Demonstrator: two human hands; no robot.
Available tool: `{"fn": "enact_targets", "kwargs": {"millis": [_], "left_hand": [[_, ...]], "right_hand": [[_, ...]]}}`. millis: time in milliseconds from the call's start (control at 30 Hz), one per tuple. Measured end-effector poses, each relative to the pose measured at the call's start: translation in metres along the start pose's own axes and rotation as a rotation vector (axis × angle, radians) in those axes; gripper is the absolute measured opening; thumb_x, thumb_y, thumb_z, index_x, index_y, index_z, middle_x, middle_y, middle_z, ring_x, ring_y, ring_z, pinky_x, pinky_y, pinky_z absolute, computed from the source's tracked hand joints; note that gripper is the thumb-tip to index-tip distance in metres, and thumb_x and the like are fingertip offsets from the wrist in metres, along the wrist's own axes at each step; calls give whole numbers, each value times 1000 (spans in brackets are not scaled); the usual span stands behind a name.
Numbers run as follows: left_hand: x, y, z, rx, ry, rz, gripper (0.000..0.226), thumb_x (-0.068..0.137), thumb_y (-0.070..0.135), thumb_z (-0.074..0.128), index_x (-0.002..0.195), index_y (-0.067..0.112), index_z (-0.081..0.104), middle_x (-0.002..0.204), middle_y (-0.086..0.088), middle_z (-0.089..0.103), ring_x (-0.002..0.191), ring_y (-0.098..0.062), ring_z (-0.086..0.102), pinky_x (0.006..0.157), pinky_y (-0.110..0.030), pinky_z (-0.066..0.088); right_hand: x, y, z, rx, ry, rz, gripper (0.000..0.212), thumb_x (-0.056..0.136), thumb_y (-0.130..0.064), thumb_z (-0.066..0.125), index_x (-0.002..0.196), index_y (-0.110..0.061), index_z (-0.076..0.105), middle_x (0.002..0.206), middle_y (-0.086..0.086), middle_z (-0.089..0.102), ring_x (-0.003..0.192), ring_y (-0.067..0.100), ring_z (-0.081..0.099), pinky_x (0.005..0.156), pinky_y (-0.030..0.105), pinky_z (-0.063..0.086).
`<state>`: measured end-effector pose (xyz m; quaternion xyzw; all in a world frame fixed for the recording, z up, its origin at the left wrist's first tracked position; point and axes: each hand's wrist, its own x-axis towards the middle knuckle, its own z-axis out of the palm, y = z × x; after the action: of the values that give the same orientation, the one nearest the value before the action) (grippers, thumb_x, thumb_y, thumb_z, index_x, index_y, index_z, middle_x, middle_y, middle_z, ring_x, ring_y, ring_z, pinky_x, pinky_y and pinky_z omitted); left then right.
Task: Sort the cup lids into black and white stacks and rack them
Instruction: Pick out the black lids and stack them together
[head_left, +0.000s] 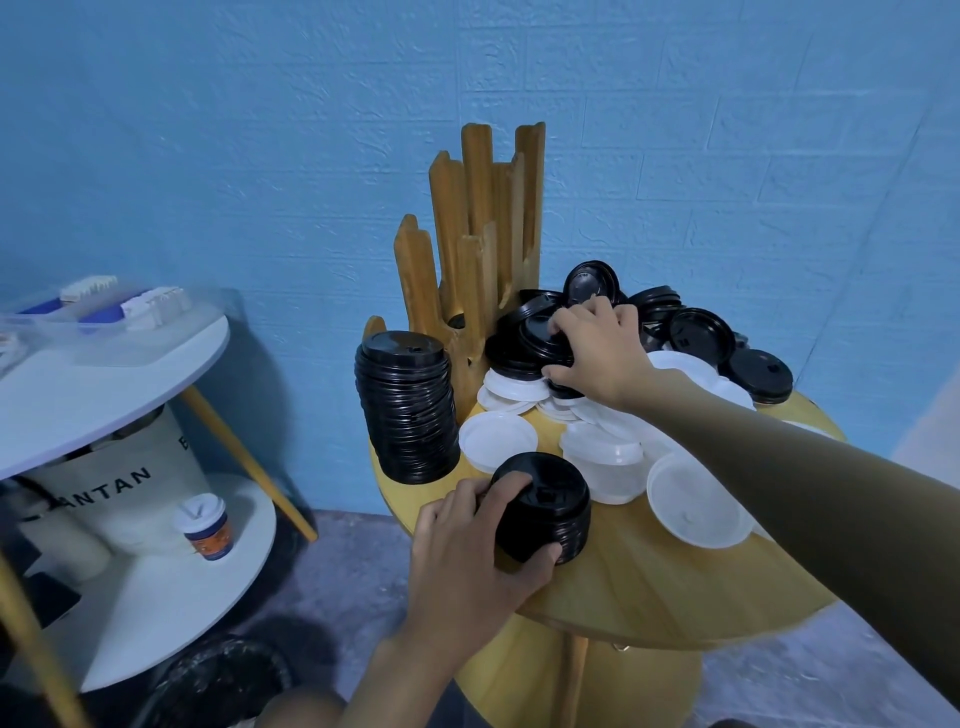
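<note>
Left grip: my fingers and thumb curl round a short black stack standing near the front edge of the worktop
Right grip: my fingers above and thumb below close on a black lid on top of the loose pile
Tall black stack: upright at the worktop's left edge, just beside the wooden rack
White lids: loose between my arms, some under the black pile
Other black lids: heaped at the far right
</note>
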<state>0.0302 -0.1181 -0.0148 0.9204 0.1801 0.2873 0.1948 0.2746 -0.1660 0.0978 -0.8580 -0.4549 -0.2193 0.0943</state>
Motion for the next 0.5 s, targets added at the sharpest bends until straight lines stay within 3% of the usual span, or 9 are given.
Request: {"fn": "enact_targets", "kwargs": {"millis": [100,200,333,400,500], "left_hand": [[0,0,0,2,-3,-6,61,79,74,45,133,55,26,117,23,45,108,3,42,102,-21,23],[-1,-1,0,5,-1,-6,61,79,75,45,133,54,27,117,23,45,105,4,40,100,-22,24],[0,-1,0,7,3,0,61,78,76,43,133,56,25,117,24,44,101,7,30,100,-22,24],[0,-1,0,7,-2,-2,60,78,75,43,132,56,24,117,23,44,102,5,33,102,-23,27],[1,-1,1,14,-10,3,60,80,75,44,133,55,26,116,22,45,106,1,42,102,-24,28]], "right_hand": [[3,0,0,-26,-22,4,59,84,-49,66,134,-23,52,130,0,54,125,26,37,101,42,25],[5,2,3,-16,9,-26,39,86,-41,66,120,-23,61,126,-3,58,122,23,40,99,41,24],[3,3,2,43,124,-48,6,87,-21,61,87,-18,67,98,-5,66,109,22,49,92,37,21],[2,5,1,-9,135,-85,8,86,-23,62,89,-17,67,95,-5,65,106,22,49,92,38,23],[2,7,1,-122,74,-127,32,85,-37,67,110,-17,66,107,-2,63,112,24,47,94,41,25]]}}
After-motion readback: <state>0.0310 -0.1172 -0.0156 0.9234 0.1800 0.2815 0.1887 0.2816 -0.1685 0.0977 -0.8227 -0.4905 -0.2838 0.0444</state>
